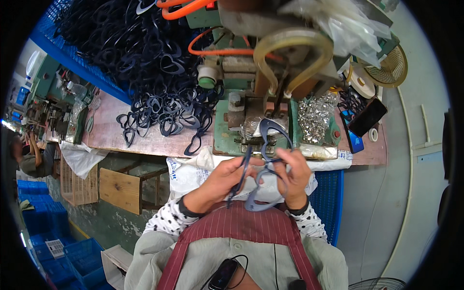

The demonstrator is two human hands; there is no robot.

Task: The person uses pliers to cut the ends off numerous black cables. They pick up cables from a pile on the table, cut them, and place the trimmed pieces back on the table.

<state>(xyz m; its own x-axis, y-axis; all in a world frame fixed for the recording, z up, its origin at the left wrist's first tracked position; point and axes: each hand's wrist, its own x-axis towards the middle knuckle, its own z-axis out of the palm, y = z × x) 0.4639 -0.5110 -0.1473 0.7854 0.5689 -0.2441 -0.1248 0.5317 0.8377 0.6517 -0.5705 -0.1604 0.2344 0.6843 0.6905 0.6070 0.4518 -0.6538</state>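
My left hand (217, 182) is closed on a dark blue glasses frame (245, 164), seen nearly edge-on. In my right hand (296, 178) is another frame, a blue heart-rimmed glasses frame (261, 207). One of its heart rims points up toward the machine, the other hangs down by my apron. Both hands are close together over my lap, in front of a green bench machine (224, 137). The fingertips of my left hand come near the middle of the right-hand frame; whether they touch it I cannot tell.
Loose heart-rimmed frames (169, 116) spill over the bench (108, 128) from a blue crate (79, 63). Right of the machine lie small shiny metal parts (314, 118), phones (368, 117) and a fan (390, 65). A wooden stool (121, 190) and blue crates (87, 261) stand left.
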